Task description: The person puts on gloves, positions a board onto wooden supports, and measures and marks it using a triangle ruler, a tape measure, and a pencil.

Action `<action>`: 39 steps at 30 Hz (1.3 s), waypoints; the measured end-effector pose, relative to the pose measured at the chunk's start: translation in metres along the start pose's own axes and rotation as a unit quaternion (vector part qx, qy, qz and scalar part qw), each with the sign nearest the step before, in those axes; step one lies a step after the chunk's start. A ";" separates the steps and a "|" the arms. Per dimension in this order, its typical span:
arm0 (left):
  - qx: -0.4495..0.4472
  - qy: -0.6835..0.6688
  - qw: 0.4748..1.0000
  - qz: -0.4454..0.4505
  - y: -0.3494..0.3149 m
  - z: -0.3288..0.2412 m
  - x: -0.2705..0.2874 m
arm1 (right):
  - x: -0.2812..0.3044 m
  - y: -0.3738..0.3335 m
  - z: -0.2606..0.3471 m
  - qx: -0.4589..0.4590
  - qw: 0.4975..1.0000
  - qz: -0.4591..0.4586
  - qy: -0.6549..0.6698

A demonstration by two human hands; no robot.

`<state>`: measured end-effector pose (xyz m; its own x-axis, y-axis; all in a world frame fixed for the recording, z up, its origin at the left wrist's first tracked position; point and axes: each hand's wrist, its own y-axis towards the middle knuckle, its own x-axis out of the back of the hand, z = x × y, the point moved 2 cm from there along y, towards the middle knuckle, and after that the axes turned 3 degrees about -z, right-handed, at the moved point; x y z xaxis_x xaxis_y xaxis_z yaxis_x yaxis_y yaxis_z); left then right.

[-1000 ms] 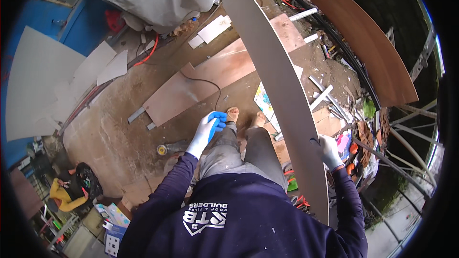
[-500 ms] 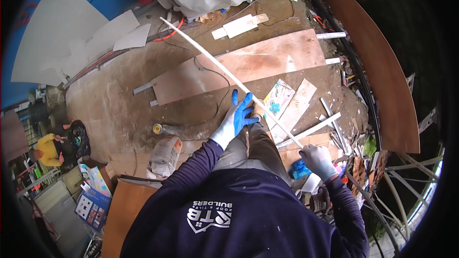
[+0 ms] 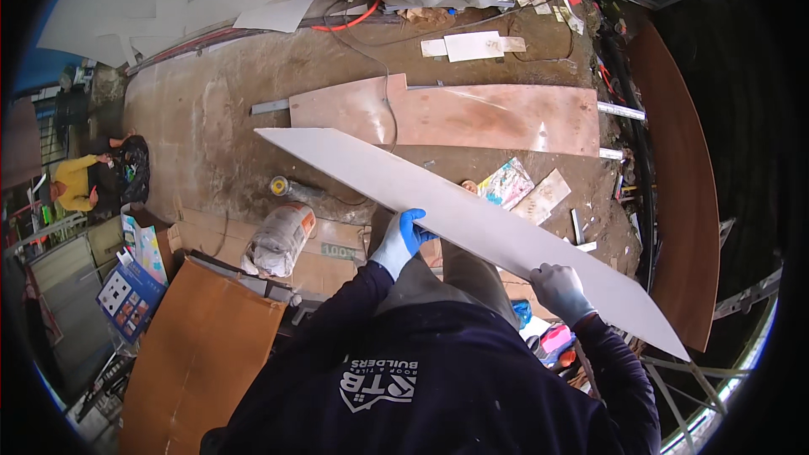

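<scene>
A long white board (image 3: 480, 211) with slanted ends stretches diagonally in front of me, its broad face turned up. My left hand (image 3: 404, 243), in a white glove with blue-coated fingers, is closed on the board's near edge around its middle. Farther right, my right hand (image 3: 559, 290), also in a pale glove, grips the same edge with its fingers curled. Part of each hand's grip is hidden by the board or the hand itself.
Beyond the board, a brown plywood sheet (image 3: 497, 118) lies over metal bars. An angle grinder (image 3: 291, 188) and a filled sack (image 3: 281, 240) rest at left. A curved brown panel (image 3: 674, 194) stands at right. Far left, a person in yellow (image 3: 76, 181) sits by a black bag.
The board, seen edge-on before, has turned to show its broad face and lies flatter across the view. My left hand's spread fingers have closed on its edge.
</scene>
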<state>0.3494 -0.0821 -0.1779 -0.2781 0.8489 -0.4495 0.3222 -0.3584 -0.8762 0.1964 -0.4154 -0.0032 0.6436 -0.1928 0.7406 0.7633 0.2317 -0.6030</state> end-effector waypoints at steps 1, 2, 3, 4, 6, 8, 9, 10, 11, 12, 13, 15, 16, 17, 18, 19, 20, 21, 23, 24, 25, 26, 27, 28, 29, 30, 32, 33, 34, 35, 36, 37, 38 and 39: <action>-0.007 -0.006 1.000 -0.003 -0.006 0.003 0.010 | 0.000 0.006 0.000 0.009 1.000 0.011 -0.009; -0.004 -0.018 1.000 -0.020 -0.009 0.005 0.018 | 0.000 0.012 0.000 0.009 0.999 0.025 -0.024; -0.004 -0.039 0.999 -0.003 -0.011 0.008 0.025 | -0.002 0.019 0.001 0.009 0.998 0.039 -0.038; -0.004 -0.059 0.998 0.014 -0.011 0.010 0.031 | -0.004 0.027 0.000 0.009 0.997 0.053 -0.052; -0.020 -0.087 0.995 0.034 -0.008 0.014 0.045 | -0.008 0.045 -0.001 0.018 0.997 0.042 -0.069; -0.014 -0.118 0.993 0.022 -0.003 0.018 0.058 | -0.015 0.063 -0.004 0.015 0.993 0.066 -0.099; -0.012 -0.133 0.991 0.017 0.001 0.019 0.065 | -0.018 0.074 -0.006 0.023 0.993 0.044 -0.106; -0.017 -0.141 0.990 0.017 0.004 0.019 0.071 | -0.021 0.085 -0.008 0.024 0.993 0.033 -0.114; -0.021 -0.148 0.989 0.017 0.008 0.018 0.076 | -0.024 0.095 -0.009 0.018 0.992 0.035 -0.120; -0.017 -0.145 0.989 -0.011 0.011 0.017 0.081 | -0.027 0.107 -0.012 0.011 0.992 0.033 -0.123; -0.031 -0.157 0.987 0.012 0.012 0.014 0.084 | -0.028 0.118 -0.013 0.015 0.992 0.029 -0.124; -0.043 -0.158 0.986 0.002 0.015 0.005 0.091 | -0.031 0.142 -0.016 0.014 0.992 0.038 -0.124; -0.046 -0.156 0.987 -0.002 0.016 0.000 0.092 | -0.032 0.154 -0.017 0.013 0.990 0.041 -0.132; -0.050 -0.154 0.987 -0.006 0.017 -0.005 0.094 | -0.033 0.166 -0.017 0.019 0.990 0.042 -0.134; -0.052 -0.144 0.988 -0.030 0.017 -0.010 0.095 | -0.033 0.178 -0.017 0.024 0.990 0.042 -0.135; -0.054 -0.160 0.985 -0.017 0.018 -0.015 0.096 | -0.034 0.188 -0.017 0.026 0.989 0.049 -0.137; -0.056 -0.167 0.984 -0.023 0.018 -0.020 0.097 | -0.035 0.198 -0.016 0.030 0.988 0.052 -0.146; -0.062 -0.171 0.983 -0.030 0.019 -0.025 0.099 | -0.035 0.207 -0.015 0.037 0.988 0.045 -0.146; -0.067 -0.175 0.982 -0.030 0.021 -0.033 0.104 | -0.036 0.222 -0.011 0.040 0.987 0.048 -0.147; -0.075 -0.170 0.982 -0.032 0.022 -0.037 0.107 | -0.036 0.228 -0.009 0.044 0.987 0.048 -0.146; -0.078 -0.178 0.980 -0.032 0.024 -0.040 0.111 | -0.037 0.233 -0.007 0.043 0.987 0.048 -0.147; -0.084 -0.181 0.979 -0.035 0.026 -0.044 0.115 | -0.037 0.238 -0.005 0.044 0.987 0.047 -0.148; -0.090 -0.180 0.978 -0.050 0.027 -0.046 0.120 | -0.038 0.242 -0.002 0.045 0.988 0.051 -0.142; -0.089 -0.186 0.978 -0.038 0.029 -0.049 0.124 | -0.037 0.246 0.001 0.049 0.988 0.052 -0.136; -0.090 -0.189 0.977 -0.037 0.031 -0.052 0.127 | -0.037 0.250 0.004 0.049 0.988 0.056 -0.136; -0.088 -0.189 0.977 -0.053 0.034 -0.054 0.131 | -0.036 0.254 0.007 0.051 0.988 0.051 -0.137; -0.092 -0.195 0.976 -0.023 0.036 -0.061 0.135 | -0.033 0.259 0.012 0.047 0.986 0.053 -0.148; -0.092 -0.195 0.976 -0.018 0.037 -0.064 0.136 | -0.031 0.261 0.015 0.048 0.987 0.045 -0.144; -0.088 -0.195 0.977 -0.015 0.036 -0.068 0.137 | -0.028 0.263 0.017 0.047 0.988 0.043 -0.140; -0.085 -0.196 0.977 -0.013 0.036 -0.071 0.136 | -0.026 0.263 0.019 0.046 0.988 0.051 -0.136; -0.081 -0.190 0.978 -0.032 0.035 -0.074 0.137 | -0.024 0.264 0.021 0.047 0.987 0.046 -0.144; -0.083 -0.197 0.977 -0.011 0.034 -0.078 0.135 | -0.021 0.265 0.022 0.047 0.986 0.051 -0.152; -0.082 -0.197 0.977 -0.010 0.034 -0.081 0.133 | -0.019 0.265 0.022 0.050 0.985 0.051 -0.157; -0.082 -0.198 0.977 -0.008 0.035 -0.084 0.131 | -0.016 0.266 0.022 0.047 0.983 0.058 -0.169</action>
<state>0.4003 0.0496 -0.2532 -0.6021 0.6260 -0.4956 0.4464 -0.2507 -0.8590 0.3877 -0.3298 -0.1688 0.6591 0.1641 0.7339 0.6667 0.3239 -0.6712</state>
